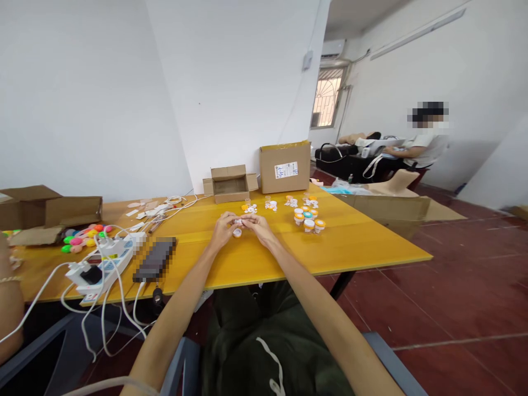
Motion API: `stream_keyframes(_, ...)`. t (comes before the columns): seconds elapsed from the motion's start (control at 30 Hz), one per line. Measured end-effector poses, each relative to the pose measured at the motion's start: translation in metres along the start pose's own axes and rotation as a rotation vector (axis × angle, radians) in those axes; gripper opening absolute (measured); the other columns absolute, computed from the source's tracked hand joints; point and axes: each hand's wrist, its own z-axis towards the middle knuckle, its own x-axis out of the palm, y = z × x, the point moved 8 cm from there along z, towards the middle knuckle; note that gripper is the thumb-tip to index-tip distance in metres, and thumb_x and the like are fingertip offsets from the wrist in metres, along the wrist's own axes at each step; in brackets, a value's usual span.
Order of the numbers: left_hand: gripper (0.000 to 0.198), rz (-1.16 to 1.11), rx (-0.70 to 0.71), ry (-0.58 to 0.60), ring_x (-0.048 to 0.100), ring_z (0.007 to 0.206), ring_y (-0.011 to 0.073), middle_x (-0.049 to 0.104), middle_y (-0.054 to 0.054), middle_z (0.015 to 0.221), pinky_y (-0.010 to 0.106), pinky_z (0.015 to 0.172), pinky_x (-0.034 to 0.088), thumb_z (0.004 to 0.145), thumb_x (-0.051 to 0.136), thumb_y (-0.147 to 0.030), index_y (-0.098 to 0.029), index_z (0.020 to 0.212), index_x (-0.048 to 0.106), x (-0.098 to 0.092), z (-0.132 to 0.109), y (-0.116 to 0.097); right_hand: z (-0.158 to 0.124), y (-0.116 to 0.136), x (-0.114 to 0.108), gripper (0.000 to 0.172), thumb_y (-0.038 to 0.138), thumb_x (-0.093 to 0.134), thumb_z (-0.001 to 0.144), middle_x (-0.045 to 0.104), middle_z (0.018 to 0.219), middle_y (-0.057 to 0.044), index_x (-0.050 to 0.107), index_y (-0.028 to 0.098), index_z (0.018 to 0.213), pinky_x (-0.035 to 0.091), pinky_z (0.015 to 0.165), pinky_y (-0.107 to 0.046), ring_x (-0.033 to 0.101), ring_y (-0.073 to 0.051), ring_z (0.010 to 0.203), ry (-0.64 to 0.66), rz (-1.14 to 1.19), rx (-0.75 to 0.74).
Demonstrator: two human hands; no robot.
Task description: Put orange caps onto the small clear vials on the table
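Observation:
My left hand point(223, 227) and my right hand point(256, 225) meet above the table point(256, 256). Their closed fingers hold a small clear jar point(238, 221) between them, partly covered by the fingertips. Just below the fingers, a round white lid with an orange rim point(236, 233) lies on the tabletop. Beyond my hands are little piles of small white pieces point(250, 209), with more white pieces point(271, 205) to their right. Several clear jars with white, orange and teal lids point(308, 223) stand grouped right of my right hand.
An open cardboard box point(230, 188) and a taller carton point(284, 168) stand at the back. On the left lie a power strip point(111, 267) with cables, a dark phone point(154, 258) and colourful balls point(86, 237). Another person point(424, 146) sits at the far right; an arm point(9, 297) shows at far left.

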Motion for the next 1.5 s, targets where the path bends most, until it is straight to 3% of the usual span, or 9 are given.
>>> stream_keyframes(0.57,0.021,-0.006,-0.035,-0.017,0.065,0.078,0.0166,0.067,0.004,0.089,0.03,0.066,0.058,0.084,0.068,-0.038,-0.025,0.099,0.075,-0.002,-0.002,0.004,-0.004,0.008,0.003,0.027,0.034,0.085,0.052,0.076,0.082,-0.004,0.072,0.021,0.072,0.055,0.085,-0.038,0.07,-0.022,0.084,-0.022,-0.052,-0.019)
stream_keyframes(1.5,0.022,-0.04,-0.095,-0.049,0.066,0.078,0.0157,0.068,0.004,0.088,0.028,0.065,0.059,0.085,0.065,-0.042,-0.022,0.092,0.072,-0.002,-0.003,0.007,-0.002,0.012,-0.001,0.028,0.036,0.085,0.049,0.074,0.076,-0.003,0.072,0.022,0.069,0.055,0.079,-0.036,0.068,-0.02,0.078,-0.068,-0.091,-0.057)
